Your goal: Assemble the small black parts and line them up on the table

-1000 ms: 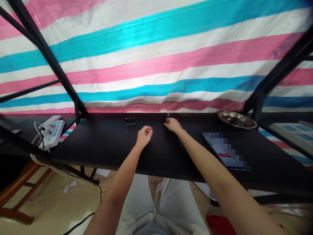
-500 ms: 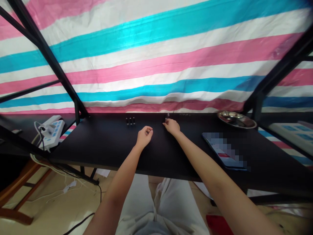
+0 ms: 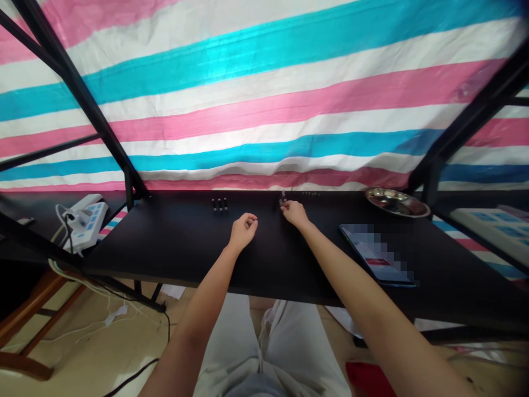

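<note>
My right hand (image 3: 295, 213) is at the back middle of the black table (image 3: 173, 248), its thumb and fingers pinched at the near side of a cluster of tiny shiny pieces (image 3: 283, 196). Whatever lies between those fingertips is too small to make out. Left of it, my left hand (image 3: 243, 230) rests on the tabletop with its fingers loosely curled in; I see nothing in it. Beyond and left of that hand, three short dark cylinders (image 3: 220, 204) with pale ends stand side by side. Several tiny shiny bits (image 3: 309, 194) lie in a row right of the cluster, near the back edge.
A round metal plate (image 3: 397, 203) sits at the back right. A phone (image 3: 374, 256) with a partly blurred screen lies nearer on the right. Black frame posts (image 3: 109, 138) flank the table, and a striped sheet (image 3: 264, 110) hangs behind. A white power strip (image 3: 88, 223) is at left.
My right hand has shifted slightly right and its fingertips now come at the cluster from the near side, so more of the shiny pieces shows. The left hand stays put.
</note>
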Demonstrator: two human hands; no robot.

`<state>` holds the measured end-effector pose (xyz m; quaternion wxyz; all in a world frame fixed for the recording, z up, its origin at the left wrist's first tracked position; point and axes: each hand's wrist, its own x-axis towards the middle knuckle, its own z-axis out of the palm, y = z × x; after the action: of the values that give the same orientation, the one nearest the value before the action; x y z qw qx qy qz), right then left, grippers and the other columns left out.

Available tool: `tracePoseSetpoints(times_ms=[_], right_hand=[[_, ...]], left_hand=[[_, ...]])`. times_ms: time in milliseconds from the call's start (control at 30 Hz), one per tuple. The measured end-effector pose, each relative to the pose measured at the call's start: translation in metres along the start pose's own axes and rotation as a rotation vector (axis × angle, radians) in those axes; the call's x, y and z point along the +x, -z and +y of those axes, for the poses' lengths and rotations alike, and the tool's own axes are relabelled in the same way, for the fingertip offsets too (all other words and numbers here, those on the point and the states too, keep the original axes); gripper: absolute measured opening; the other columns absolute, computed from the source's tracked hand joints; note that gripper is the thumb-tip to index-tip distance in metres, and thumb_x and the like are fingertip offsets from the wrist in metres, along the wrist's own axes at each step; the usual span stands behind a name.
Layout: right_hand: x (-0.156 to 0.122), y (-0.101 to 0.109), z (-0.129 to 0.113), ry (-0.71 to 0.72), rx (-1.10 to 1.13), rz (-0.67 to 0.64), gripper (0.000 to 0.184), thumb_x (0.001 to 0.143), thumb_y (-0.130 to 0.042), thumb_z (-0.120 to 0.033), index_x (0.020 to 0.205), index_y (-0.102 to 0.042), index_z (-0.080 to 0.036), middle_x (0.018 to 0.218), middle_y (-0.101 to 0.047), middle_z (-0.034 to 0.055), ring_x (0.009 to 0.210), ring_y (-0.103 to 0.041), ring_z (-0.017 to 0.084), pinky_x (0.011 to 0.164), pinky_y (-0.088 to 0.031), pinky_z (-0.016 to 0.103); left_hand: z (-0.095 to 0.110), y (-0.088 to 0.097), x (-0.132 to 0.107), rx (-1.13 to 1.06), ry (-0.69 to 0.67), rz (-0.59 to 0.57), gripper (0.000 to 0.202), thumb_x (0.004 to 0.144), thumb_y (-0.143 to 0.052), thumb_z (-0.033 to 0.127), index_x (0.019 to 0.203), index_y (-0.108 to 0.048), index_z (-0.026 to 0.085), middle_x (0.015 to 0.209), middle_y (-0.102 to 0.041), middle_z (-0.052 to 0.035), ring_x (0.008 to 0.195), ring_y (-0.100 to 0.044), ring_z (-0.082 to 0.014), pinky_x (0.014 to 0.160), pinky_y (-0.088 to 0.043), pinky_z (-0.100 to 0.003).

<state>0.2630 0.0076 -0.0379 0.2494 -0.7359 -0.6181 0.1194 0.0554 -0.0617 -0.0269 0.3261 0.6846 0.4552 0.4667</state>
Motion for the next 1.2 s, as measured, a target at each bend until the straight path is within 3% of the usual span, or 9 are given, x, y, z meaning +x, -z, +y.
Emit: tracePoseSetpoints(times_ms=[167, 467, 667, 800, 900, 967, 1067, 1200], right_hand=[[-0.004, -0.002, -0.003, -0.043, 0.040, 0.068, 0.023, 0.079, -0.056, -0.029, 0.091, -0.070, -0.017, 0.091, -0.069, 0.0106, 0.090, -0.062, 0.022, 0.077, -0.044, 0.029], [0.000, -0.003, -0.002, -0.101, 0.071, 0.082, 0.021, 0.074, -0.059, -0.029, 0.087, -0.071, -0.017, 0.089, -0.069, 0.0096, 0.088, -0.062, 0.022, 0.075, -0.045, 0.028], [-0.005, 0.004, -0.004, -0.120, 0.156, 0.046, 0.038, 0.070, -0.060, -0.022, 0.106, -0.060, -0.009, 0.092, -0.066, 0.0114, 0.092, -0.060, 0.022, 0.082, -0.043, 0.028], [-0.029, 0.012, -0.011, -0.167, 0.404, 0.214, 0.051, 0.070, -0.055, -0.020, 0.119, -0.046, -0.008, 0.101, -0.062, 0.0121, 0.089, -0.058, 0.018, 0.082, -0.042, 0.027], [-0.057, 0.014, -0.019, -0.108, 0.590, 0.393, 0.044, 0.076, -0.043, -0.022, 0.119, -0.041, -0.011, 0.108, -0.057, 0.0126, 0.084, -0.056, 0.014, 0.077, -0.044, 0.025], [-0.074, 0.013, -0.023, -0.032, 0.623, 0.439, 0.039, 0.078, -0.039, -0.022, 0.116, -0.042, -0.013, 0.107, -0.057, 0.0115, 0.083, -0.055, 0.014, 0.076, -0.044, 0.025], [-0.089, 0.008, -0.026, 0.062, 0.644, 0.425, 0.032, 0.078, -0.039, -0.023, 0.108, -0.047, -0.016, 0.099, -0.058, 0.0091, 0.075, -0.054, 0.013, 0.070, -0.044, 0.025], [-0.091, 0.001, -0.024, 0.173, 0.692, 0.441, 0.026, 0.076, -0.043, -0.023, 0.099, -0.053, -0.016, 0.088, -0.058, 0.0065, 0.065, -0.051, 0.013, 0.067, -0.045, 0.028]], left_hand=[[-0.002, 0.000, 0.000, -0.007, 0.003, 0.005, 0.011, 0.075, -0.052, 0.023, 0.083, -0.057, 0.017, 0.062, -0.055, 0.0027, 0.048, -0.043, -0.0062, 0.052, -0.037, -0.019], [-0.001, -0.001, 0.000, -0.012, -0.001, -0.003, 0.010, 0.075, -0.052, 0.022, 0.083, -0.057, 0.018, 0.061, -0.054, 0.0030, 0.049, -0.046, -0.0069, 0.053, -0.037, -0.019], [-0.008, -0.001, 0.002, 0.067, 0.004, 0.044, 0.010, 0.076, -0.050, 0.022, 0.083, -0.057, 0.018, 0.061, -0.055, 0.0031, 0.049, -0.045, -0.0073, 0.054, -0.036, -0.020], [-0.007, 0.001, 0.003, 0.162, 0.025, 0.117, 0.012, 0.075, -0.050, 0.018, 0.083, -0.058, 0.020, 0.062, -0.056, 0.0029, 0.049, -0.045, -0.0084, 0.056, -0.036, -0.021], [-0.003, 0.005, 0.003, 0.244, 0.095, 0.218, 0.017, 0.073, -0.051, 0.015, 0.086, -0.060, 0.021, 0.064, -0.057, 0.0016, 0.055, -0.050, -0.0113, 0.060, -0.037, -0.023], [0.000, 0.008, 0.006, 0.261, 0.163, 0.279, 0.027, 0.072, -0.053, 0.014, 0.097, -0.060, 0.022, 0.067, -0.059, 0.0002, 0.063, -0.054, -0.0144, 0.063, -0.038, -0.024], [0.007, 0.017, 0.014, 0.281, 0.244, 0.290, 0.054, 0.072, -0.054, 0.015, 0.125, -0.046, 0.020, 0.074, -0.062, -0.0023, 0.076, -0.059, -0.0186, 0.071, -0.041, -0.026], [0.019, 0.030, 0.030, 0.464, 0.394, 0.141, 0.077, 0.076, -0.052, 0.021, 0.143, -0.013, 0.015, 0.090, -0.066, -0.0093, 0.090, -0.060, -0.0240, 0.080, -0.041, -0.032]])
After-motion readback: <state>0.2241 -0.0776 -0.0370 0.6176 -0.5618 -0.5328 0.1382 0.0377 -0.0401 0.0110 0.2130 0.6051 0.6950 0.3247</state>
